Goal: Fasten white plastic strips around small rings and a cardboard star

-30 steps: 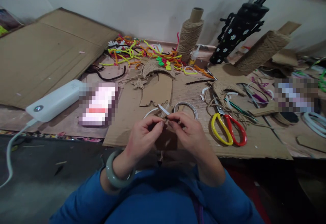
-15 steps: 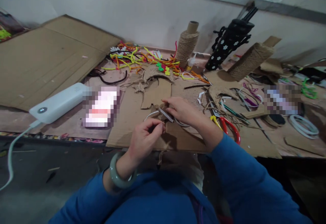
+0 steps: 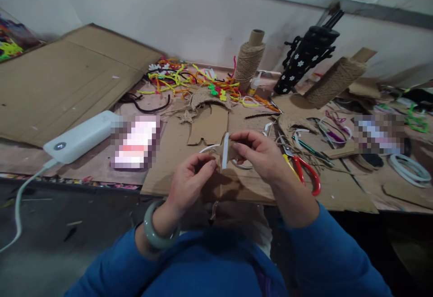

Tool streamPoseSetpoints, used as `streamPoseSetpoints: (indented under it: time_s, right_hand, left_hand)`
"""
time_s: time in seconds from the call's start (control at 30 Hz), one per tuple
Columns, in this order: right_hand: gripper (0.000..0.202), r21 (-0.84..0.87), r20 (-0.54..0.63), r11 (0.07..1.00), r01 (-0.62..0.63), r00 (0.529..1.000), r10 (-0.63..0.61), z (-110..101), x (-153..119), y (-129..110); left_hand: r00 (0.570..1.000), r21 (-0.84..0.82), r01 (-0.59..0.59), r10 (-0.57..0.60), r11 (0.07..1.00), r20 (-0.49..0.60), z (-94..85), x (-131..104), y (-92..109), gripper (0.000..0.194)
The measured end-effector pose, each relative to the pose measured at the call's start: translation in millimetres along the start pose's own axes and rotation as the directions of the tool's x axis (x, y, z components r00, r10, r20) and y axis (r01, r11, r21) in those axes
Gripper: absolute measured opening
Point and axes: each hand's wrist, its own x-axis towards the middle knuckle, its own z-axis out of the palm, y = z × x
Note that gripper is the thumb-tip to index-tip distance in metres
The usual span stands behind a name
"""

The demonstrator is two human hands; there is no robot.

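Note:
My right hand [image 3: 259,155] is closed in a pinch beside a narrow white strip [image 3: 225,151], which stands nearly upright at its fingertips. Some brown material shows behind the strip, too small to name. Close by on the left, my left hand [image 3: 192,180] has thumb and forefinger pressed together; what lies between them is hard to make out. Both hands hover over a cardboard sheet [image 3: 250,186]. Past the fingers lie a cut cardboard piece [image 3: 209,123] and a twine-wrapped crescent [image 3: 203,98]. Scissors with red and yellow handles [image 3: 307,173] rest right of my right hand.
A white power bank [image 3: 83,137] and a phone [image 3: 137,141] lie at left, near a large cardboard panel [image 3: 67,76]. Behind are pipe cleaners [image 3: 179,78], an upright twine spool [image 3: 250,62], a leaning spool [image 3: 338,80] and a black flowered holder [image 3: 301,60]. White coils [image 3: 409,171] sit at right.
My right hand has drawn back to the right and turned, bringing the white strip from slanted to nearly upright. My left hand has barely moved.

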Motion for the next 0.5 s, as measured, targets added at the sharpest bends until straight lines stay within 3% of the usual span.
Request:
streamPoseSetpoints:
  time_s: [0.13, 0.33, 0.5]
  right_hand:
    - [0.016, 0.012, -0.023, 0.998, 0.062, 0.998, -0.062, 16.9, -17.2, 1.5]
    - [0.013, -0.201, 0.079, 0.960, 0.195, 0.980, -0.182, 26.8, -35.9, 5.2]
    - [0.016, -0.277, 0.142, 0.935, 0.220, 0.972, -0.187, 24.2, -41.7, 6.6]
  left_hand:
    - [0.994, -0.111, 0.032, -0.020, 0.993, 0.108, -2.3, -0.9, 2.4, 0.016]
    - [0.998, -0.148, 0.057, -0.056, 0.987, 0.010, -2.5, -0.3, 4.2, 0.018]
    - [0.998, -0.124, 0.064, -0.062, 0.990, 0.022, -2.6, 0.1, 3.2, 0.023]
